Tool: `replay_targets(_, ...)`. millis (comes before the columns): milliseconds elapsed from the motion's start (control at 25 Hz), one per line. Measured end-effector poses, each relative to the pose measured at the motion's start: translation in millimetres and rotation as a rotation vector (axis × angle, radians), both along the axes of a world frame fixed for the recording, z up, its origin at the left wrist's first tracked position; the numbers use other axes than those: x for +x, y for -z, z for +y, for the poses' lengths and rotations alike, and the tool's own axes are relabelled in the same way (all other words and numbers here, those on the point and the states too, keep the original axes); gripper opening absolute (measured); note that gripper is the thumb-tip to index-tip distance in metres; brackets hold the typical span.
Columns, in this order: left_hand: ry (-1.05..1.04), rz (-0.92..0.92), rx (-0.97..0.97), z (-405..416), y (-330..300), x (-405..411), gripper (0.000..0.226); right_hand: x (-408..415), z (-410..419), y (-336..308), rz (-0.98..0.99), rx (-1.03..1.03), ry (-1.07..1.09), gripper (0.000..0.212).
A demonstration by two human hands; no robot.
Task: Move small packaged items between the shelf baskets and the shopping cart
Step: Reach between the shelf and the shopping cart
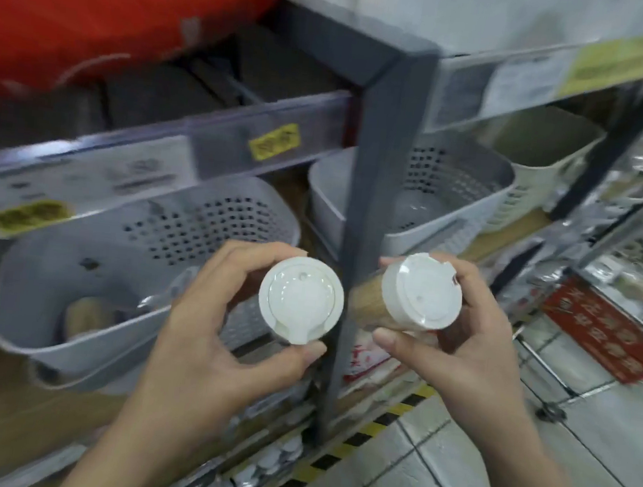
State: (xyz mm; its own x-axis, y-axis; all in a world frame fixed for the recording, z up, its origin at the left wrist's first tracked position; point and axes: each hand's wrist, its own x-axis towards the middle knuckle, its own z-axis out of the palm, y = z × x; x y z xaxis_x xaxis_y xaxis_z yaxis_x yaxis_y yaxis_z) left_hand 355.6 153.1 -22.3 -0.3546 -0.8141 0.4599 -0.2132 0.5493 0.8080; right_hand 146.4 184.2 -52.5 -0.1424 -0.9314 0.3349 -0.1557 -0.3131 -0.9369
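My left hand (pixel 201 334) grips a small jar with a white flip lid (pixel 300 300), lid facing the camera. My right hand (pixel 455 342) grips a second jar (pixel 417 292) of the same kind, white lid up and a tan body showing at its left. Both jars are held in front of the shelf. Behind my left hand stands a grey perforated basket (pixel 72 282) with a tan package (pixel 88 319) lying inside. A second grey basket (pixel 434 199) sits further right on the same shelf, with something pale in it that I cannot make out.
A dark grey shelf post (pixel 370 208) runs down between the two jars. A beige bin (pixel 547 167) stands right of the baskets. A red bag (pixel 98 13) lies on the upper shelf. Wire racks with packaged goods (pixel 626 241) fill the right. Yellow-black floor tape (pixel 373 425) edges the shelf.
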Motion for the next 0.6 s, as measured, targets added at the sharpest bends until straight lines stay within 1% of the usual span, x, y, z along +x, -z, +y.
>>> replay_targets(120, 0.138, 0.102, 0.139, 2, 12, -74, 0.049, -65, 29, 7, -0.059, 0.066, 0.122, 0.057)
replay_targets(240, 0.268, 0.124, 0.237, 2, 30, -157, 0.046, -132, 59, 20, -0.081, 0.128, 0.233, 0.055)
replay_targets(320, 0.337, 0.143, 0.337, 3, 43, -219, 0.047, -179, 83, 29, -0.115, 0.175, 0.35, 0.057)
replay_targets(480, 0.44, 0.122, 0.466, 6, 68, -317, 0.046, -252, 120, 41, -0.166, 0.237, 0.561, 0.059)
replay_targets(600, 0.465, 0.088, 0.533, -2, 82, -372, 0.046, -300, 130, 50, -0.197, 0.253, 0.678, 0.05)
